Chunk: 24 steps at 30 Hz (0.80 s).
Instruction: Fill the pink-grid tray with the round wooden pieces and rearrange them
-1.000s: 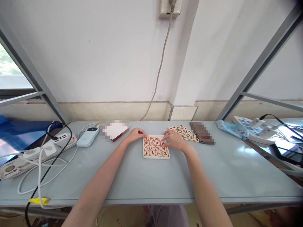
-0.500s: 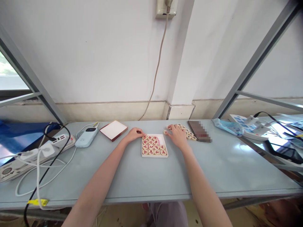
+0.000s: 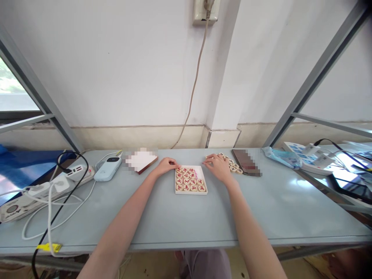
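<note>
My left hand has its thumb and index finger curled together at the far left corner of a shallow white box. Inside the box lie rows of round xiangqi pieces with red characters. Bare white floor with pink marks shows at the box's far right. My right hand is palm down beside a group of loose xiangqi pieces with dark characters. Its fingers are bent and apart, reaching left. The hand covers some of the pieces, and whatever is beneath its fingertips is hidden.
A box lid lies at the left, partly pixelated. Further left are a light-blue power bank, a power strip and cables. A dark flat phone-like object lies beyond the loose pieces. A blue plastic bag sits at the right.
A loose piece visible at my right fingertips earlier is now out of sight under the hand. My left hand stays at the box corner. The view has shifted slightly.
</note>
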Each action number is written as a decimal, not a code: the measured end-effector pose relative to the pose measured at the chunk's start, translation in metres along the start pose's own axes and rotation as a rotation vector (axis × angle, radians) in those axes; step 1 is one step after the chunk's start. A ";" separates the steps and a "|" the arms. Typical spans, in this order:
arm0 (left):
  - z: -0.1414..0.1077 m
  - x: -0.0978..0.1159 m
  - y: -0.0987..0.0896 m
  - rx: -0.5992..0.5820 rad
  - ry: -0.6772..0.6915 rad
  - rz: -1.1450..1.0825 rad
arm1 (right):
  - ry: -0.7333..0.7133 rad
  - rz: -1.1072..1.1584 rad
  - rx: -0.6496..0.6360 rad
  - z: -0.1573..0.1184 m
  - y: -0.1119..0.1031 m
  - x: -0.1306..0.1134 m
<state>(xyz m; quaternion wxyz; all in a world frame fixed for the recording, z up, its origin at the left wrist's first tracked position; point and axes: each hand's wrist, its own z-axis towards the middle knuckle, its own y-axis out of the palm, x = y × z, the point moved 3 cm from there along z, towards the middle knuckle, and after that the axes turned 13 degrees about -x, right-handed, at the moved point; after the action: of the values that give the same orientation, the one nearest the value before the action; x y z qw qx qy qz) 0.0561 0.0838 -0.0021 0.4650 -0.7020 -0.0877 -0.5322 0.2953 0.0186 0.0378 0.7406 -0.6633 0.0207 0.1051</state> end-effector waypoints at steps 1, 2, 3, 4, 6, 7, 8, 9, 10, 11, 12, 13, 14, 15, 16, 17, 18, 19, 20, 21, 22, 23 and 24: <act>0.000 0.000 0.000 0.000 -0.002 0.000 | -0.034 0.058 -0.028 -0.001 -0.004 -0.004; 0.000 0.000 0.000 0.001 -0.005 0.002 | -0.080 0.107 -0.064 -0.003 -0.008 -0.009; 0.001 0.000 0.000 0.004 -0.005 0.004 | -0.130 0.139 -0.113 -0.006 -0.012 -0.015; 0.001 0.000 0.000 0.006 -0.005 0.005 | -0.172 0.147 -0.173 -0.009 -0.015 -0.021; 0.002 0.000 0.000 0.007 0.001 0.001 | -0.201 0.111 -0.304 -0.015 -0.017 -0.029; 0.002 -0.001 0.000 0.006 0.005 -0.002 | -0.196 0.083 -0.362 -0.018 -0.017 -0.032; 0.002 -0.001 0.000 0.004 0.008 -0.005 | -0.188 0.058 -0.407 -0.021 -0.016 -0.035; 0.002 -0.001 0.000 0.001 0.011 -0.009 | -0.183 0.038 -0.435 -0.023 -0.016 -0.037; 0.002 -0.001 0.000 -0.002 0.013 -0.012 | -0.186 0.024 -0.447 -0.024 -0.015 -0.038; 0.002 -0.001 0.000 -0.004 0.015 -0.015 | -0.194 0.015 -0.451 -0.024 -0.014 -0.039; 0.002 -0.001 0.000 -0.007 0.016 -0.017 | -0.202 0.010 -0.452 -0.024 -0.014 -0.040; 0.002 -0.001 0.000 -0.009 0.014 -0.020 | -0.206 0.009 -0.453 -0.023 -0.013 -0.040; 0.002 -0.001 0.000 -0.011 0.012 -0.023 | -0.206 0.011 -0.453 -0.023 -0.013 -0.040; 0.002 0.000 0.000 -0.011 0.008 -0.024 | -0.201 0.018 -0.454 -0.022 -0.012 -0.040; 0.002 0.000 0.000 -0.012 0.004 -0.025 | -0.195 0.027 -0.457 -0.021 -0.012 -0.039; 0.002 0.001 0.000 -0.011 0.001 -0.027 | -0.193 0.039 -0.458 -0.020 -0.012 -0.038; 0.001 0.001 0.000 -0.011 -0.002 -0.027 | -0.198 0.053 -0.455 -0.020 -0.012 -0.038; 0.001 0.002 0.000 -0.010 -0.003 -0.026 | -0.209 0.072 -0.451 -0.019 -0.012 -0.037; 0.001 0.002 0.000 -0.009 -0.002 -0.023 | -0.221 0.098 -0.446 -0.019 -0.012 -0.037; 0.000 0.003 0.000 -0.007 0.000 -0.019 | -0.234 0.136 -0.437 -0.018 -0.012 -0.037; 0.000 0.003 -0.001 -0.007 0.003 -0.015 | -0.245 0.187 -0.421 -0.017 -0.013 -0.036; 0.000 0.003 -0.001 -0.007 0.006 -0.011 | -0.245 0.245 -0.395 -0.016 -0.014 -0.034; 0.000 0.002 -0.001 -0.010 0.005 -0.009 | -0.232 0.302 -0.357 -0.015 -0.016 -0.031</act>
<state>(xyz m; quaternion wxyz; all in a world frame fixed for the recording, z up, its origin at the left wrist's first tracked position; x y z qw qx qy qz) 0.0569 0.0837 0.0002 0.4593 -0.7025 -0.0870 -0.5366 0.2691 -0.0015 0.0567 0.5852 -0.7564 0.0155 0.2917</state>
